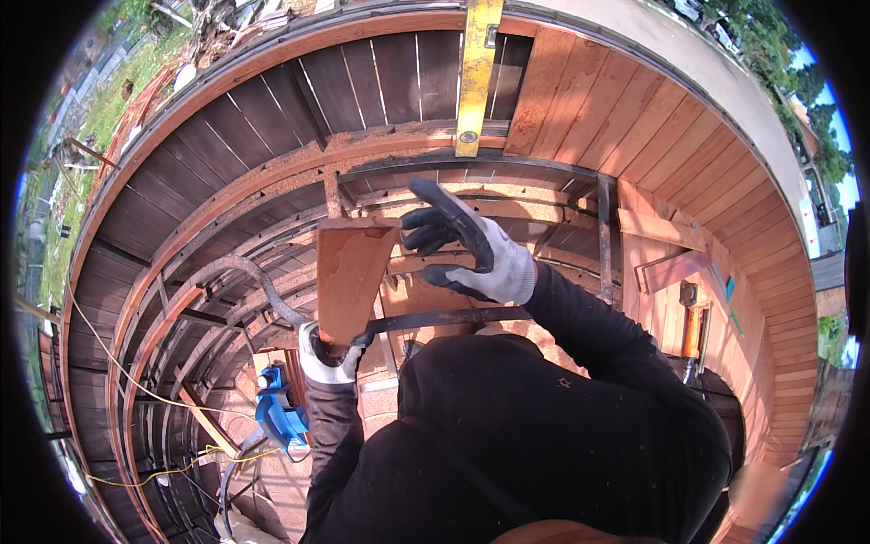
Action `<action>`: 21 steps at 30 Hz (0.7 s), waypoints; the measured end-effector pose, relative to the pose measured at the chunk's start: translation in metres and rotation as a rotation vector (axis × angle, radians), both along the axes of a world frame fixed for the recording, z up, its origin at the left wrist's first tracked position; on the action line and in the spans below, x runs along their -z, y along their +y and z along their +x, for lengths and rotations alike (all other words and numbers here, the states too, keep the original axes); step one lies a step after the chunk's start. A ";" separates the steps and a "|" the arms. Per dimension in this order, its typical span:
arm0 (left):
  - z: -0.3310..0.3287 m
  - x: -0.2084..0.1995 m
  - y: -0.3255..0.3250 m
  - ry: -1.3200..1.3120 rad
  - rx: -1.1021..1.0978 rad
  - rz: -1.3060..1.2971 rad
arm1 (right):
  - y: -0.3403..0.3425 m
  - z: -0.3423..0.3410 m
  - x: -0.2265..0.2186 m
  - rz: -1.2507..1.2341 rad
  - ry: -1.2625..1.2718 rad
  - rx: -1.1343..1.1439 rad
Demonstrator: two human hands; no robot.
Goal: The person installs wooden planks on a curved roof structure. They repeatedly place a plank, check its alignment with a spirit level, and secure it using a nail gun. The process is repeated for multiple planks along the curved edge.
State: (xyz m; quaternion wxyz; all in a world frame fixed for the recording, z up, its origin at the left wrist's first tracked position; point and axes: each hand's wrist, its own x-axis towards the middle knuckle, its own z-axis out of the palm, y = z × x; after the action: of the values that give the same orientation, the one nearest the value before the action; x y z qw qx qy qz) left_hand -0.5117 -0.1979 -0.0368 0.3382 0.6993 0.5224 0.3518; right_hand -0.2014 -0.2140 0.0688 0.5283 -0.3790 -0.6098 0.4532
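Note:
A reddish-brown wooden board, cut wider at its upper end, stands up from my left hand. That gloved hand is closed round the board's lower end. My right hand, in a grey and black work glove, hovers just right of the board's top with its fingers apart and nothing in them. Beyond it a yellow spirit level lies across the curved wooden rim, beside the edge of the fitted reddish planks.
Curved wooden ribs and dark planks surround me. Below left sits a blue power tool with a yellow cord. At right are an orange-handled tool, a square-shaped metal piece and a dark upright post.

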 end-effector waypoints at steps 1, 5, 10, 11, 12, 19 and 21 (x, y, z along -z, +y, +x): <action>0.030 -0.004 0.017 -0.008 0.091 0.116 | 0.000 0.017 -0.018 0.078 0.068 0.033; 0.164 -0.018 0.073 -0.233 0.397 0.122 | 0.001 0.108 -0.069 0.201 -0.228 0.253; 0.294 -0.011 0.136 -0.296 0.425 0.211 | 0.026 0.205 -0.088 0.165 -0.505 0.455; 0.309 -0.019 0.150 -0.266 0.360 0.141 | 0.030 0.215 -0.089 0.140 -0.585 0.534; 0.320 -0.028 0.163 -0.296 0.332 0.092 | 0.038 0.227 -0.086 0.132 -0.584 0.536; 0.373 -0.038 0.248 -0.675 0.528 -0.122 | 0.074 0.260 -0.072 0.024 -0.689 0.547; 0.381 -0.038 0.254 -0.700 0.577 -0.202 | 0.088 0.265 -0.060 0.077 -0.698 0.507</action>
State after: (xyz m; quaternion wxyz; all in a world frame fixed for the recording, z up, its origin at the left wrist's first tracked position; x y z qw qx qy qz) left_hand -0.1308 0.0556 0.0014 0.6448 0.6186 0.1925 0.4056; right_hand 0.0640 -0.1262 0.1287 0.3987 -0.6274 -0.6559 0.1309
